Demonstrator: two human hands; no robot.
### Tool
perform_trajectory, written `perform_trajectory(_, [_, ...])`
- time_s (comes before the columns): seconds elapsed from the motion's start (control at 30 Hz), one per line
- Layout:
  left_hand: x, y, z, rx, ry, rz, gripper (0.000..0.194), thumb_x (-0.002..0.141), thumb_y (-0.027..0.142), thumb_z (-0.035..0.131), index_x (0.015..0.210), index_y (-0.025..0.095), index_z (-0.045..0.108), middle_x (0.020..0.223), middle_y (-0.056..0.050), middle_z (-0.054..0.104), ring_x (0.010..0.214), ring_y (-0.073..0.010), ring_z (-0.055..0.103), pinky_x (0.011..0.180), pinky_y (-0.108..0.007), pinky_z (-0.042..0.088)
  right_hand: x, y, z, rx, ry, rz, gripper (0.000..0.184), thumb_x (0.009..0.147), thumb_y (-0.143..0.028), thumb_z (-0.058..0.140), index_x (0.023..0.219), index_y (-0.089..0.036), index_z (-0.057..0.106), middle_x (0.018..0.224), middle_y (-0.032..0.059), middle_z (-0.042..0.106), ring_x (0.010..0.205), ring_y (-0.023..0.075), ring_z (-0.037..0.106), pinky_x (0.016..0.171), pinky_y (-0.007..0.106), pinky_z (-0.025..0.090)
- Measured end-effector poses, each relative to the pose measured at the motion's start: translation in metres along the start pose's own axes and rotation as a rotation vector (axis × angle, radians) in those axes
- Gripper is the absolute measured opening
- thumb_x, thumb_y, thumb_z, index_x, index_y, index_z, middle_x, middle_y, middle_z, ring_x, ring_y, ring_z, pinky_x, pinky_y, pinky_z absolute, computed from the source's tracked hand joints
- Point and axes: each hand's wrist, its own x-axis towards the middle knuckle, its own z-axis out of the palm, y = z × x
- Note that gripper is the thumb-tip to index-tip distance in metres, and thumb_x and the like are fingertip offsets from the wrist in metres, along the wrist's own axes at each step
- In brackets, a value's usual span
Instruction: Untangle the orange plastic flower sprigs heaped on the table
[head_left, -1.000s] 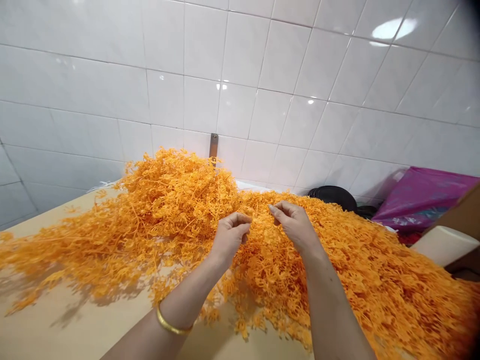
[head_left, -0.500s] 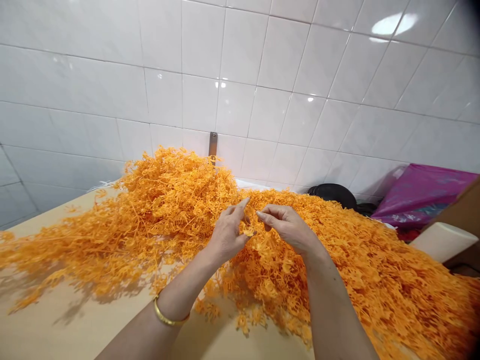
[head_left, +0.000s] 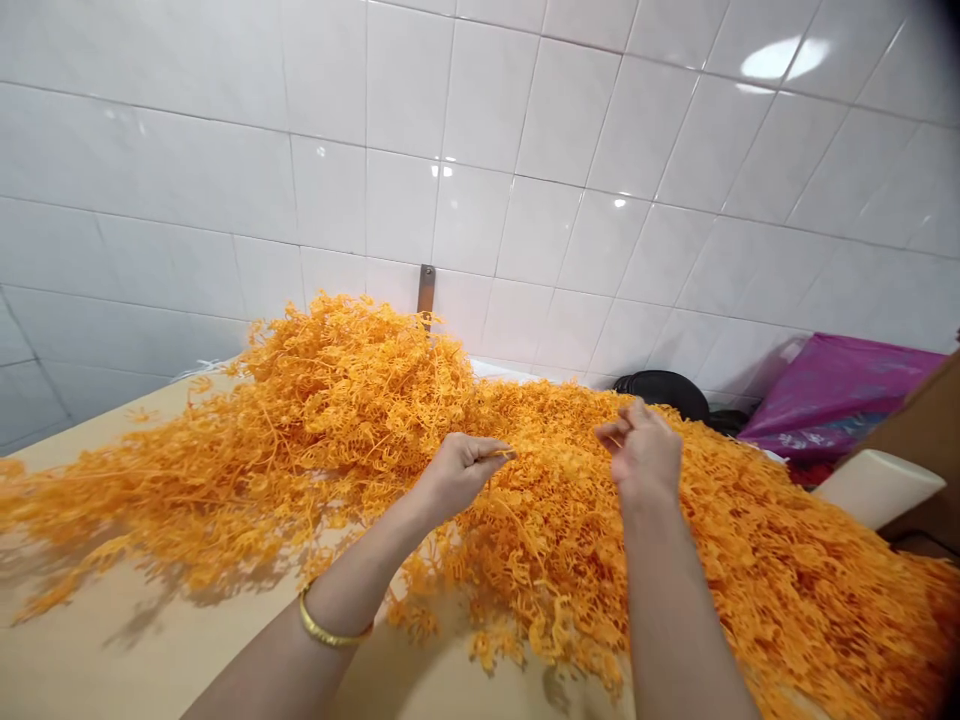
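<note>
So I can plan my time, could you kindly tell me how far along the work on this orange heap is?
No finished pile shows yet: the orange sprigs lie heaped on the tabletop. In hand, the left hand pinches one strand; the whole heap remains.

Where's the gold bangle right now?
In the head view, the gold bangle sits on the left forearm, low in the frame, just behind the left hand, beside the orange sprigs.

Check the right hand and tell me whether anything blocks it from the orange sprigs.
Nothing visible does: the right hand is at the top of the tangled orange sprigs, and no other object lies between them.
</note>
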Motion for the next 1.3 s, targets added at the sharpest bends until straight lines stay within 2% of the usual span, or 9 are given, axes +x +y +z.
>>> perform_trajectory(0.1, [0.002,0.0,-0.002,0.122,0.035,0.081,0.025,0.063,0.032,0.058,0.045,0.017,0.049,0.045,0.001,0.038,0.049,-0.0105,0.038,0.044,-0.021,0.028,0.01,0.001,-0.009,-0.075,0.018,-0.022,0.025,0.058,-0.041,0.057,0.064,-0.019,0.048,0.053,-0.005,0.043,0.043,0.0078,0.039,0.045,0.024,0.036])
perform_trajectory(0.23, [0.005,-0.002,-0.007,0.146,0.159,-0.008,0.027,0.067,0.035,0.054,0.049,0.016,0.045,0.044,0.005,0.027,0.04,-0.0052,0.026,0.038,-0.018,0.025,-0.005,0.003,0.005,-0.464,-0.214,-0.277,0.018,0.061,-0.035,0.055,0.066,-0.018,0.057,0.064,0.0014,0.054,0.058,0.0138,0.048,0.053,0.026,0.036])
perform_trajectory(0.33, [0.006,-0.002,-0.01,0.076,0.175,-0.09,0.026,0.068,0.037,0.053,0.054,0.017,0.045,0.043,0.006,0.026,0.036,-0.0041,0.023,0.035,-0.017,0.025,-0.021,-0.002,0.016,-0.753,-0.384,-0.408,0.028,0.069,-0.038,0.05,0.049,-0.018,0.052,0.049,0.0002,0.048,0.05,0.0131,0.043,0.05,0.026,0.03])
perform_trajectory(0.57, [0.007,-0.001,-0.001,0.098,0.128,-0.11,0.027,0.071,0.038,0.049,0.053,0.017,0.045,0.042,0.004,0.038,0.031,-0.0045,0.027,0.034,-0.019,0.022,-0.048,-0.021,0.022,-0.657,-0.926,-0.243,0.044,0.072,-0.052,0.044,0.047,-0.016,0.05,0.046,-0.0007,0.045,0.045,0.0105,0.04,0.045,0.023,0.027])
perform_trajectory(0.8, [-0.003,-0.003,0.011,0.345,0.044,0.208,0.022,0.07,0.029,0.051,0.052,0.016,0.054,0.046,0.003,0.038,0.046,-0.0078,0.031,0.044,-0.021,0.021,-0.05,-0.003,0.032,-0.613,-0.794,-0.201,0.041,0.068,-0.053,0.048,0.053,-0.015,0.049,0.051,-0.0013,0.046,0.05,0.0104,0.042,0.047,0.022,0.029])
perform_trajectory(0.97, [-0.005,0.008,0.011,0.108,-0.043,0.02,0.02,0.068,0.029,0.054,0.053,0.015,0.055,0.044,0.005,0.03,0.042,-0.0059,0.025,0.043,-0.02,0.021,-0.049,-0.016,0.028,-0.703,-0.741,-0.262,0.04,0.07,-0.051,0.048,0.053,-0.015,0.048,0.05,-0.002,0.044,0.05,0.0099,0.04,0.048,0.023,0.029])
perform_trajectory(1.17, [-0.001,0.036,-0.002,-0.369,0.259,-0.012,0.018,0.066,0.027,0.058,0.076,0.012,0.06,0.057,0.003,0.043,0.046,-0.0041,0.035,0.05,-0.021,0.035,-0.078,-0.068,0.016,-0.598,-0.568,-0.507,0.028,0.076,-0.041,0.048,0.076,-0.016,0.058,0.073,0.0031,0.056,0.064,0.012,0.048,0.058,0.025,0.036])
perform_trajectory(1.23, [-0.003,0.046,-0.003,-0.42,0.336,0.12,0.018,0.067,0.026,0.057,0.079,0.012,0.06,0.067,0.0,0.048,0.052,-0.0049,0.041,0.057,-0.022,0.039,-0.087,-0.08,0.013,-0.535,-0.655,-0.492,0.027,0.077,-0.04,0.047,0.075,-0.016,0.058,0.067,0.0023,0.054,0.062,0.0115,0.048,0.057,0.024,0.037])
perform_trajectory(1.3, [-0.008,0.055,-0.003,-0.363,0.37,0.276,0.015,0.07,0.026,0.055,0.078,0.014,0.06,0.076,-0.001,0.051,0.061,-0.0065,0.046,0.064,-0.024,0.04,-0.092,-0.083,0.013,-0.489,-0.901,-0.386,0.03,0.079,-0.041,0.044,0.071,-0.015,0.057,0.06,0.0009,0.051,0.057,0.0106,0.048,0.055,0.024,0.038])
